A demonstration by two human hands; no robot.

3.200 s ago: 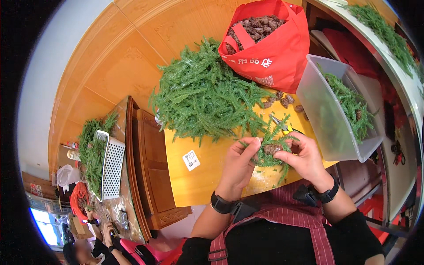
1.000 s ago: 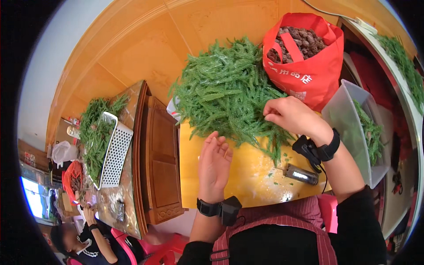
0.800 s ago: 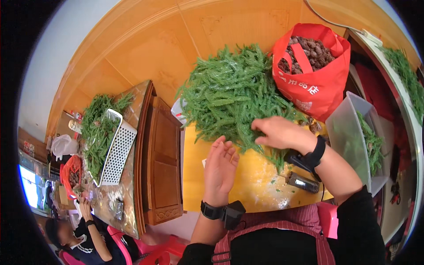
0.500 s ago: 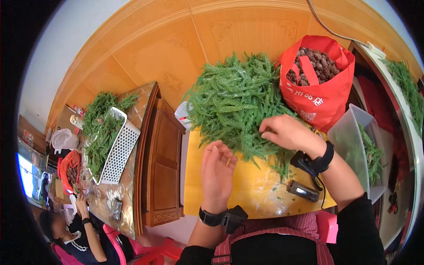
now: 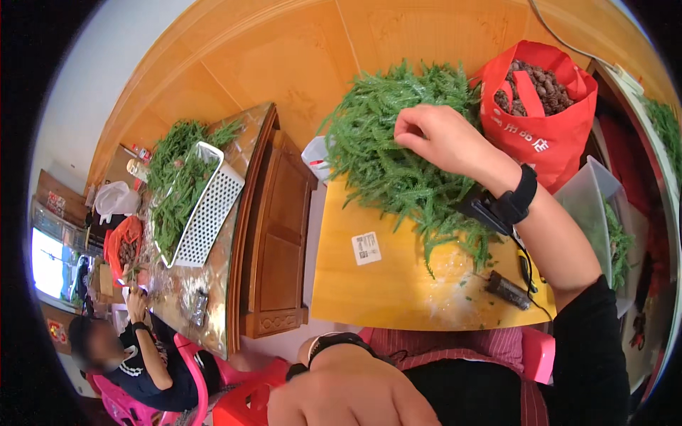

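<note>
A large heap of green artificial fern-like sprigs (image 5: 383,142) covers the far half of the yellow tabletop (image 5: 383,298). Over it is my right hand (image 5: 444,142), its fingers curled in against the thumb; what they hold, if anything, is hidden. My left hand (image 5: 355,390) looms large at the lower edge, back side up, with its fingers cut off by the frame. A dark cylindrical object (image 5: 507,290) lies at the table's near right, beside a black-and-yellow tool (image 5: 526,270). A white printed label (image 5: 366,248) is on the yellow surface.
A red bag (image 5: 536,142) full of pine cones stands behind the heap. To its right is a clear plastic bin (image 5: 590,220) with greenery. On the left, another table (image 5: 213,312) bears a white basket (image 5: 213,209) of sprigs; a person (image 5: 135,355) sits there.
My left hand has swung from above the table down to the lower edge, close to the view. My right hand has moved up over the heap. The label has come into sight.
</note>
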